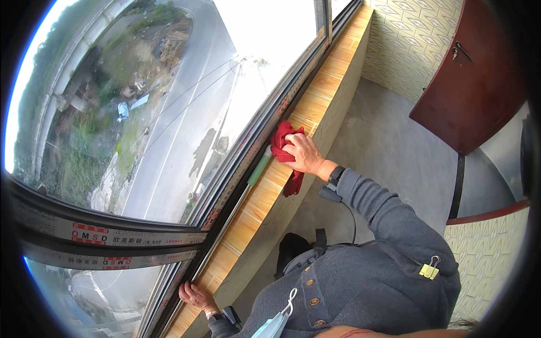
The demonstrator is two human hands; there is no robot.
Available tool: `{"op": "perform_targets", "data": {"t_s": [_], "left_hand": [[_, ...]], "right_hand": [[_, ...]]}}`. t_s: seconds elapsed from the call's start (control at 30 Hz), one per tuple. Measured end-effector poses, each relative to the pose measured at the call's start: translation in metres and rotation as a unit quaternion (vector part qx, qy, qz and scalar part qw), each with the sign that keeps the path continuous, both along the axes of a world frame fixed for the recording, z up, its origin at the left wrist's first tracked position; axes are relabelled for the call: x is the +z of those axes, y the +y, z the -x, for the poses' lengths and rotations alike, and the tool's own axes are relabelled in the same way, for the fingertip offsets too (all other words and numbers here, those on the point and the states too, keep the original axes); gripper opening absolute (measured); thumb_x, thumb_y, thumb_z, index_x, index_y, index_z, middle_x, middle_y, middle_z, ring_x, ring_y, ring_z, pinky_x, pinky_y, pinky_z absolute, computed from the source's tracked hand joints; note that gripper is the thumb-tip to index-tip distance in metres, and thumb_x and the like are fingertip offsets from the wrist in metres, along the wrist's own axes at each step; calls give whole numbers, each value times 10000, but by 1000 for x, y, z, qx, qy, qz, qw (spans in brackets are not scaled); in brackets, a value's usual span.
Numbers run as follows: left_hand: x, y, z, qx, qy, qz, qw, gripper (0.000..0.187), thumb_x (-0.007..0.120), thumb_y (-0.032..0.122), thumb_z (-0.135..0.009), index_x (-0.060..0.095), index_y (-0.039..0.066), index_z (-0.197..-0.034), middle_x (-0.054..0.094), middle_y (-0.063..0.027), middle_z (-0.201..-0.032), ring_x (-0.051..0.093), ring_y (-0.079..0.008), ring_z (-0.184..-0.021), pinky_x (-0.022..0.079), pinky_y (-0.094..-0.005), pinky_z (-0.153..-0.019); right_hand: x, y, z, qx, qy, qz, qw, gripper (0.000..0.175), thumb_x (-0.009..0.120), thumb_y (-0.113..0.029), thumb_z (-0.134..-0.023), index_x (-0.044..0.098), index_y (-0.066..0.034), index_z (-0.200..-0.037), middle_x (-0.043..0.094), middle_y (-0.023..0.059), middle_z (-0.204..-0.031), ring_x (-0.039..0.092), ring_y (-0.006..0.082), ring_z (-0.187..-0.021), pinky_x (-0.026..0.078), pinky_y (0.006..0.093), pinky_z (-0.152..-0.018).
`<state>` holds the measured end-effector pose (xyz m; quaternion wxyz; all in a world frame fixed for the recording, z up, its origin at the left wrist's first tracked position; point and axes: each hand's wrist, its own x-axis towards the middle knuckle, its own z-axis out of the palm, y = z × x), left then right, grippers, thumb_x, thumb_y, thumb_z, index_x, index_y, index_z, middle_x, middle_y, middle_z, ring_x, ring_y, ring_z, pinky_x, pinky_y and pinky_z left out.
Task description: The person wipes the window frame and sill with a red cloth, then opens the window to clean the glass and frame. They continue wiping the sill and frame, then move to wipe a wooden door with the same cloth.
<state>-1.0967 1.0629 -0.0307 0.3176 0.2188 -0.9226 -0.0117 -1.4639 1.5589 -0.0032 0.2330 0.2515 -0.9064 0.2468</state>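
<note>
My right hand (306, 154) presses a bunched red cloth (282, 139) onto the wood-patterned tiled windowsill (315, 99). One end of the cloth hangs over the sill's inner edge. Beside the cloth, a green handle (259, 170) with a pale tip leads into a thin metal pole (226, 226), which lies along the sill by the window frame. Further down, my left hand (197, 296) rests at the frame side of the sill, over the line of the pole. Its fingers are bent, and whether they grip the pole is unclear.
The window frame (249, 148) carries printed protective tape. Beyond the glass, a road (169, 126) lies far below. A dark red door (473, 84) with a key in its lock stands at upper right. Grey floor (372, 122) extends behind the sill wall.
</note>
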Motion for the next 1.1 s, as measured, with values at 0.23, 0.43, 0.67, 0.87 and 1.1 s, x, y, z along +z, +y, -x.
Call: {"op": "perform_targets", "data": {"t_s": [0.23, 0.43, 0.67, 0.87, 1.1], "left_hand": [[-13, -6, -7, 122, -74, 57, 988, 403, 361, 288, -1039, 518, 26, -1304, 469, -182, -1359, 423, -361, -1263, 325, -475, -1057], [-9, 5, -7, 261, -129, 106, 951, 386, 364, 286, -1055, 470, 81, -1365, 464, -129, -1398, 430, -313, -1296, 347, -456, -1035], [1, 56, 23, 521, -161, 180, 818, 394, 425, 353, -1035, 507, 88, -1315, 542, -89, -1286, 534, -279, -1176, 444, -419, -893], [-15, 150, 74, 493, -51, 239, 835, 385, 432, 349, -1031, 524, 82, -1292, 561, -106, -1239, 551, -286, -1137, 449, -422, -876], [-75, 287, 137, 370, -38, 169, 913, 374, 443, 343, -1024, 550, 73, -1259, 587, -131, -1169, 576, -296, -1081, 456, -427, -851]], "right_hand": [[-6, 83, 105, -164, 11, -15, 986, 330, 784, -273, -682, 688, -148, -972, 532, 33, -1161, 518, 252, -1089, 448, 422, -876], [-8, 154, 193, -229, 28, -27, 973, 367, 811, -324, -698, 693, -143, -994, 530, 17, -1139, 524, 246, -1074, 451, 429, -865], [-10, 239, 279, -284, 5, -50, 957, 397, 813, -330, -711, 689, -157, -1047, 539, 12, -1178, 518, 248, -1125, 446, 445, -910], [-12, 297, 334, -304, 13, -53, 951, 411, 802, -363, -723, 676, -173, -1064, 527, 11, -1163, 510, 247, -1130, 449, 453, -891], [-11, 378, 412, -324, -2, -50, 945, 400, 816, -317, -709, 664, -157, -1042, 541, 30, -1171, 539, 257, -1087, 464, 426, -853]]}}
